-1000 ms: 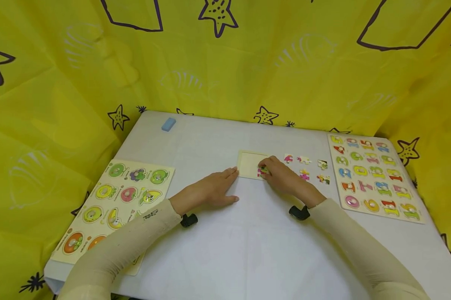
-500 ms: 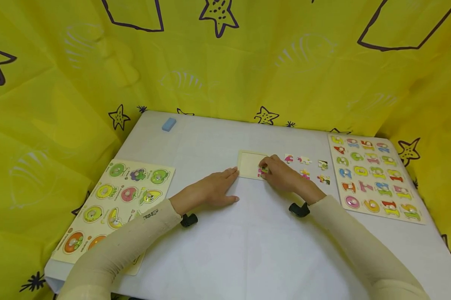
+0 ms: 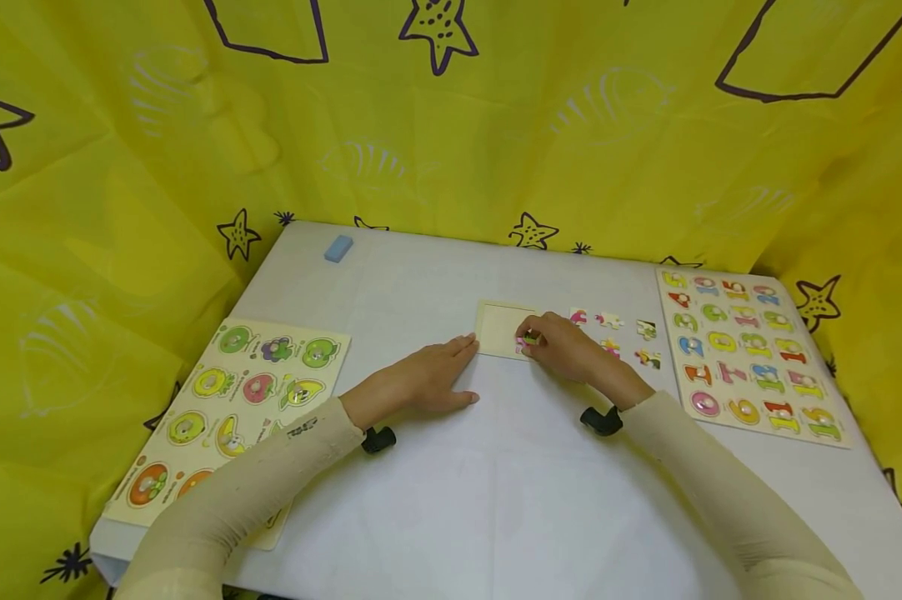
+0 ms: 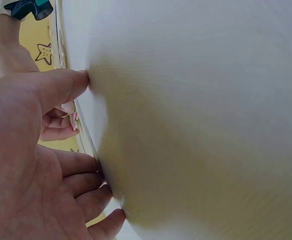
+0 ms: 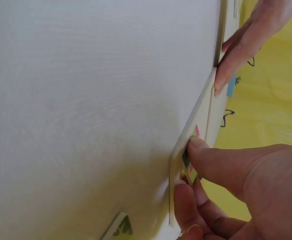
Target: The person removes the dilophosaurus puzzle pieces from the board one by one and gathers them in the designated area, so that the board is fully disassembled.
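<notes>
My left hand (image 3: 439, 375) lies with straight fingers on the table, its fingertips at the left edge of a small pale wooden puzzle tray (image 3: 499, 321). At the tray's right end, my right hand (image 3: 559, 346) pinches a pink-and-green jigsaw piece (image 5: 187, 162) between thumb and fingers. The piece stands tilted close over the tray, partly covered by the thumb in the right wrist view. Beyond the left hand (image 4: 46, 150), the left wrist view shows the pink corner of the same piece (image 4: 74, 121). Most of the tray's recess is bare.
Several loose jigsaw pieces (image 3: 646, 330) lie right of the tray, some partly behind the right hand. A number puzzle board (image 3: 751, 358) is at far right, a fruit puzzle board (image 3: 263, 367) at left. A blue block (image 3: 338, 248) sits near the back edge. Yellow cloth (image 3: 451, 150) surrounds the table.
My right hand has shifted slightly, and the jigsaw piece in its fingers is now turned and more tilted at the tray's right end. The left hand has stayed in place.
</notes>
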The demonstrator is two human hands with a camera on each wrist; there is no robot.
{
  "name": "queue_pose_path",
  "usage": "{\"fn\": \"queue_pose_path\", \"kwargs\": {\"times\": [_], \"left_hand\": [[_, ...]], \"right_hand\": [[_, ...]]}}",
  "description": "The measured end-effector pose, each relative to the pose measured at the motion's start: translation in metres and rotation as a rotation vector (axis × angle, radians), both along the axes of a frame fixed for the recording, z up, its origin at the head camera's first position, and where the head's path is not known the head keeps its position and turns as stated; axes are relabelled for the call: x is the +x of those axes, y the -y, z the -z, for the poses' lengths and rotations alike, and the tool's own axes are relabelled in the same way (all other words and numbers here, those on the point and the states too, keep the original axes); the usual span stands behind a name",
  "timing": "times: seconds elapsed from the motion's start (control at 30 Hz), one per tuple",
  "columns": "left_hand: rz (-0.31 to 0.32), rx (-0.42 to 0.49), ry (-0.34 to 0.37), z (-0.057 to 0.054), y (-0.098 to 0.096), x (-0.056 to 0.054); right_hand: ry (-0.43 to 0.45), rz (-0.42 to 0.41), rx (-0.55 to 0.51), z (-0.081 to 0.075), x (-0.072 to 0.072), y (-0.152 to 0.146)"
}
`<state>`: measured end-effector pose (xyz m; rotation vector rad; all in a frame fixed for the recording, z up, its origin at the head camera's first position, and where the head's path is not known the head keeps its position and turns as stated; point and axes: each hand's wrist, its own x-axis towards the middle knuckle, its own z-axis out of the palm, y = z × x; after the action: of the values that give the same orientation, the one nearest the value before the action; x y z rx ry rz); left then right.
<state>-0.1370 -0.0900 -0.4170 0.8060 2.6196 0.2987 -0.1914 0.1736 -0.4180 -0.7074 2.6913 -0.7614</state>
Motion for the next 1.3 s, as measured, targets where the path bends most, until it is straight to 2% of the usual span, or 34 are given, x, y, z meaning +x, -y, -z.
{"fn": "queue_pose_path", "kwargs": {"times": [0.33, 0.53, 0.73, 0.87, 0.97, 1.13, 1.3], "left_hand": [[0.006, -0.014, 0.003, 0.001, 0.001, -0.001], [0.015, -0.029, 0.003, 0.002, 0.001, -0.001], [0.018, -0.023, 0.013, 0.000, 0.001, -0.001], [0.015, -0.021, 0.015, 0.000, 0.000, -0.001], [0.012, -0.022, 0.019, -0.001, 0.000, -0.001], [0.018, -0.023, 0.022, -0.001, 0.000, 0.000], [0.018, -0.023, 0.023, 0.000, 0.001, -0.001]], "right_hand": [[-0.027, 0.017, -0.099, -0.001, 0.000, -0.010], [-0.018, 0.033, -0.147, -0.009, 0.004, -0.030], [-0.004, 0.077, -0.137, -0.019, 0.011, -0.066], [0.025, 0.110, -0.139, -0.026, 0.018, -0.099], [0.049, 0.105, -0.122, -0.030, 0.026, -0.127], [0.107, 0.090, -0.060, -0.029, 0.038, -0.167], [0.178, 0.110, -0.032, -0.023, 0.046, -0.186]]}}
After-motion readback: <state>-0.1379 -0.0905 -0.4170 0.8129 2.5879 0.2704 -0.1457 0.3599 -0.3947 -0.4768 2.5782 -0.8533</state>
